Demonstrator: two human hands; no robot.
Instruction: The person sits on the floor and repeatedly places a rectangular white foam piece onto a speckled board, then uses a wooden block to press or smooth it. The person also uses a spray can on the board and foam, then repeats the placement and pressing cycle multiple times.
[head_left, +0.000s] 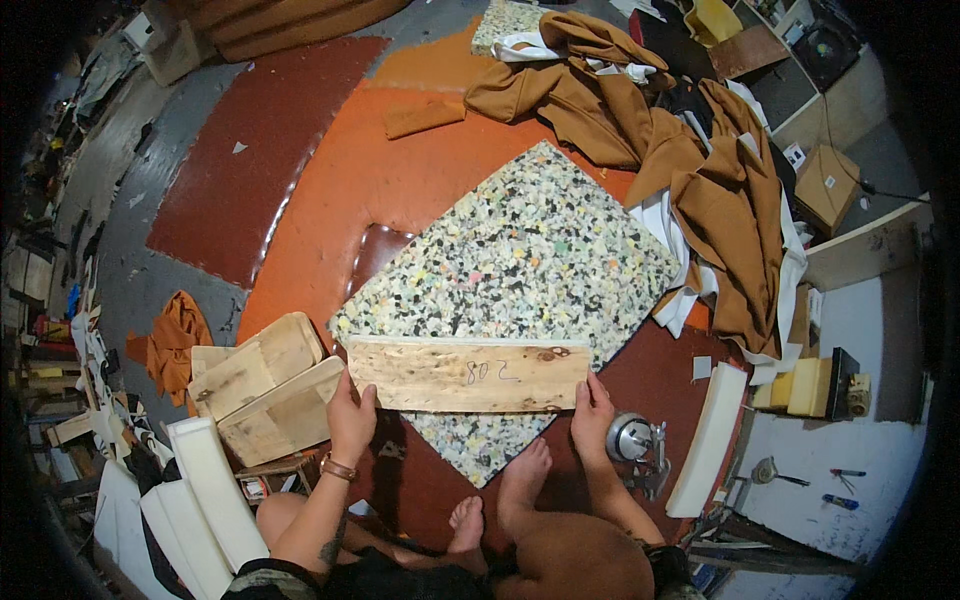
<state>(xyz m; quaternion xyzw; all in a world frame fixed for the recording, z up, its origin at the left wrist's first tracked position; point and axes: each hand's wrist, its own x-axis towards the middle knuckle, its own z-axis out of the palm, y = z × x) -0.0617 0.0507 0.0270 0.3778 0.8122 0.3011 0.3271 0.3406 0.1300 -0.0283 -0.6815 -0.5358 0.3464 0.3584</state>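
Note:
A long pale wooden board (440,375) with handwriting on its face is held level across in front of me. My left hand (352,420) grips its left end, and my right hand (592,412) grips its right end, fingers closed on both sides. A thin white strip runs along the board's far edge. Beneath it lies a large speckled foam sheet (510,250) of many colours, turned cornerwise on the floor. The board covers part of the sheet's near half. Beside my right hand stands a metal spray gun with a round silver cup (632,437).
More wooden pieces (265,375) are stacked at left, near white foam strips (200,500). Another white foam strip (708,440) lies at right. Crumpled brown fabric (725,200) is heaped at the far right. Orange and dark red sheets (270,150) cover the floor. My bare feet (527,475) are close to the foam.

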